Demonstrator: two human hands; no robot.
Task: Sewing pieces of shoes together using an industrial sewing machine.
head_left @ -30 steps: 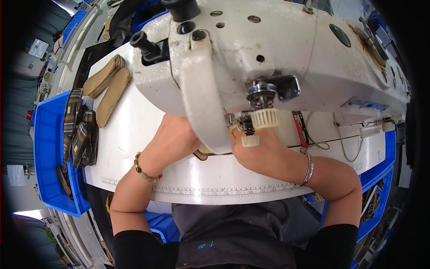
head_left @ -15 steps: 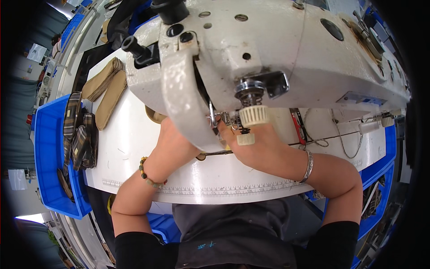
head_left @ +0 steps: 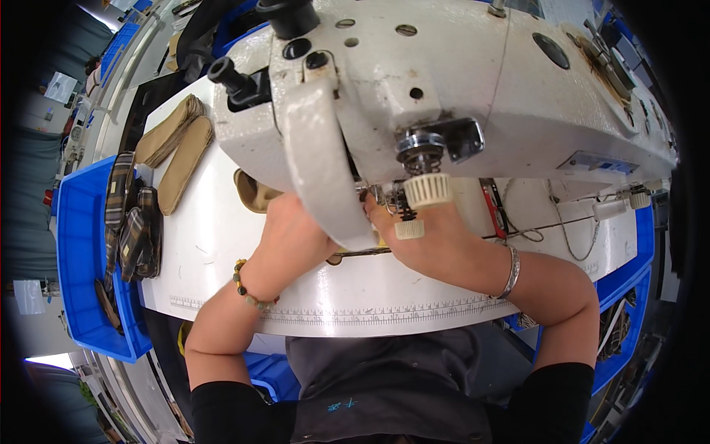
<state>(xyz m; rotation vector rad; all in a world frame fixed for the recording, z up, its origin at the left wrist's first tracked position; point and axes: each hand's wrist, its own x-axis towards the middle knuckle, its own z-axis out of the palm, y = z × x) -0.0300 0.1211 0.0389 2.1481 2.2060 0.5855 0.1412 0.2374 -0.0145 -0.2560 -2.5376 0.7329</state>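
Note:
A white sewing machine (head_left: 325, 148) stands over the white table, its head hiding much of what lies under it. My left hand (head_left: 294, 229) is at the tan fabric piece (head_left: 254, 194), just left of the needle area; its fingers are hidden behind the machine's curved front part. A dark-edged strip of the work shows between my hands near the table front. My right hand (head_left: 429, 240) is closed at the work from the right, one finger bent up beside the presser foot. The tension knobs cover its other fingers.
Stacked tan sole-shaped pieces (head_left: 181, 148) lie at the left. Beside them a blue bin (head_left: 89, 296) holds plaid fabric pieces (head_left: 137, 229). Red-handled snips (head_left: 492, 207) and a loose cord (head_left: 569, 251) lie at the right. A ruler strip (head_left: 333, 314) runs along the table's front edge.
The machine head appears slightly farther right in the picture. More of the tan fabric piece shows beside my left hand. Both hands have shifted a little to the right.

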